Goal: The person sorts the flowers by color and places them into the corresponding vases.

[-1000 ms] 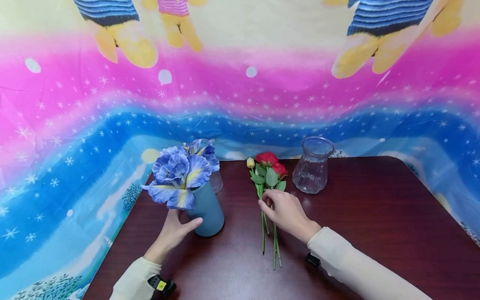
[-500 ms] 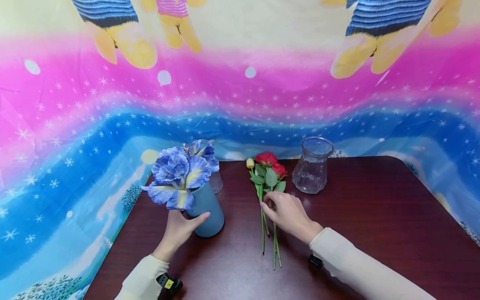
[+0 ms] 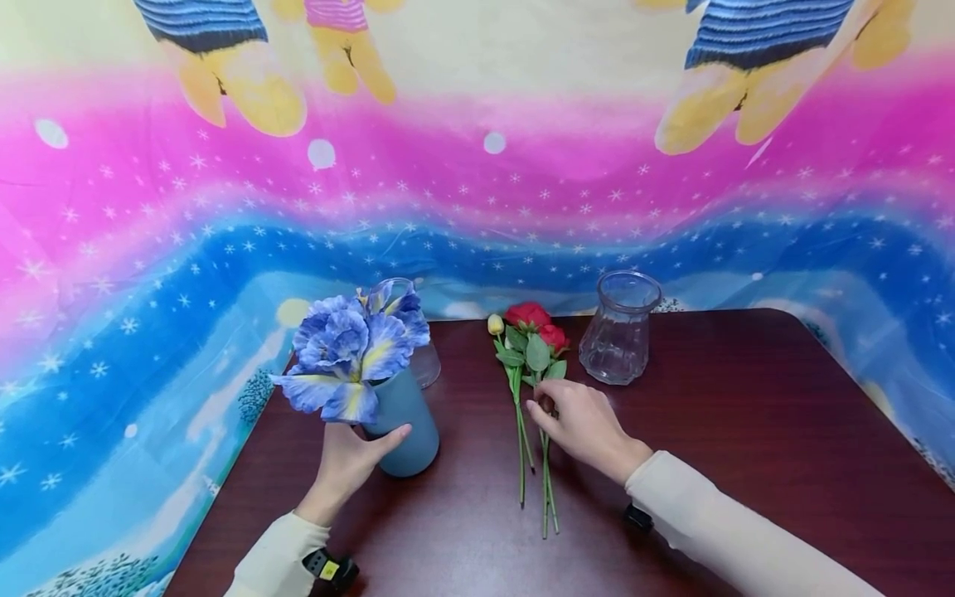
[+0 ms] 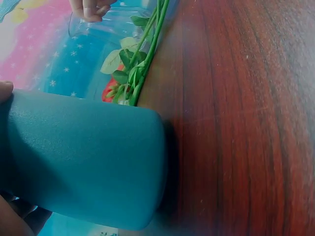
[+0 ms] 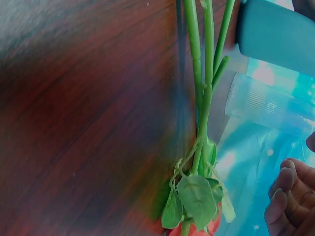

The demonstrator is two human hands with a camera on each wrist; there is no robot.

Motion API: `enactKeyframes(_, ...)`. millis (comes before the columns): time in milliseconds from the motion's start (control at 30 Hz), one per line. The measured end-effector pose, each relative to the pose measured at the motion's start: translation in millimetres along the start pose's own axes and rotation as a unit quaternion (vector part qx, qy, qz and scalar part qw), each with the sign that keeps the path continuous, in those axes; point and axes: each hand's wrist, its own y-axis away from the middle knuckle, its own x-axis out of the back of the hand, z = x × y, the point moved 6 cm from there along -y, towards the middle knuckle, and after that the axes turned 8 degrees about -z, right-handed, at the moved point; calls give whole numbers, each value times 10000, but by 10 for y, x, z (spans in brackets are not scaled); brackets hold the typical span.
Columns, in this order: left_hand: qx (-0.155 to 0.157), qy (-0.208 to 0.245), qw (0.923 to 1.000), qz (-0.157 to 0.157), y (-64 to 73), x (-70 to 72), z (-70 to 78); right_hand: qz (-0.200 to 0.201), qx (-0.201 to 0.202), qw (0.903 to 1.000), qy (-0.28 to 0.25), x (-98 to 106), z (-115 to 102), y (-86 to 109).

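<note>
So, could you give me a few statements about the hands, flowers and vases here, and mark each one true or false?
1. The left hand holds the blue-grey vase. True.
2. The clear vase on the right holds no flowers. True.
3. The red flowers stand upright in the clear vase. False: they lie on the table.
4. A small yellow bud is just left of the red flowers. True.
5. The right hand is gripping the green stems. False: the right wrist view shows it apart from them.
</note>
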Motion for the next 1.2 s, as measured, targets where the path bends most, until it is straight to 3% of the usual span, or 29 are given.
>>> enactKeyframes(367, -450, -88, 9983, 361, -21, 275, 119, -74, -120, 9999, 76, 48, 123, 61)
enactKeyframes(667, 78, -288, 9971, 704, -129, 489, 20, -39, -195, 9997, 109, 85, 204, 123)
enactKeyframes(967, -92, -530, 9936, 994, -293, 588, -12, -58, -200, 9996, 174, 73, 246, 151)
enactKeyframes(1200, 172, -699, 9913, 1102, -444, 641, -93, -157, -307, 9993, 117, 90, 330, 177)
